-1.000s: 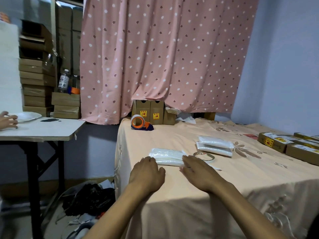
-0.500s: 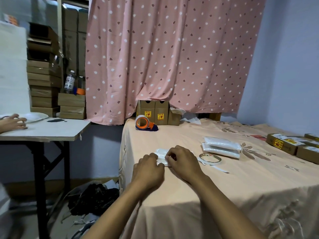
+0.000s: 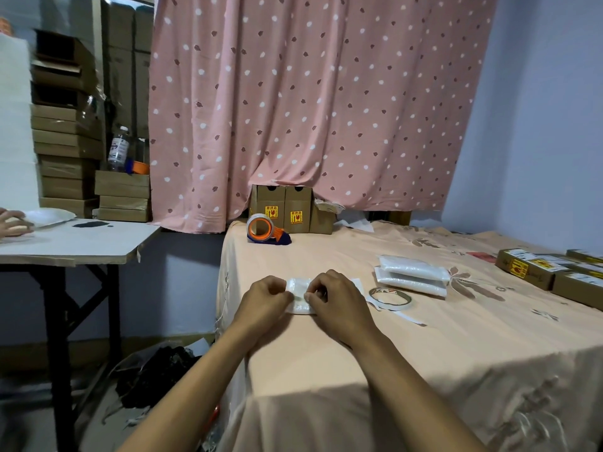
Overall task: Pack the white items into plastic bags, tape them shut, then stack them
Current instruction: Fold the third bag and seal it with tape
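A white item in a clear plastic bag (image 3: 300, 293) lies on the peach-clothed table (image 3: 424, 337), near its left edge. My left hand (image 3: 264, 300) pinches the bag's left side, fingers curled. My right hand (image 3: 336, 303) grips its right side, so most of the bag is hidden. Two packed white bags (image 3: 412, 274) lie stacked to the right. A thin roll of clear tape (image 3: 390, 296) with a loose strip rests between the stack and my right hand.
An orange tape dispenser (image 3: 266, 230) and small brown boxes (image 3: 287, 208) stand at the table's back. Labelled cartons (image 3: 551, 270) lie at far right. Left, a white side table (image 3: 75, 241) bears another person's hand (image 3: 11, 221). Clutter covers the floor (image 3: 156, 373).
Both hands went from flat beside the bag to closing on it from either side. The bag now looks folded smaller between them.
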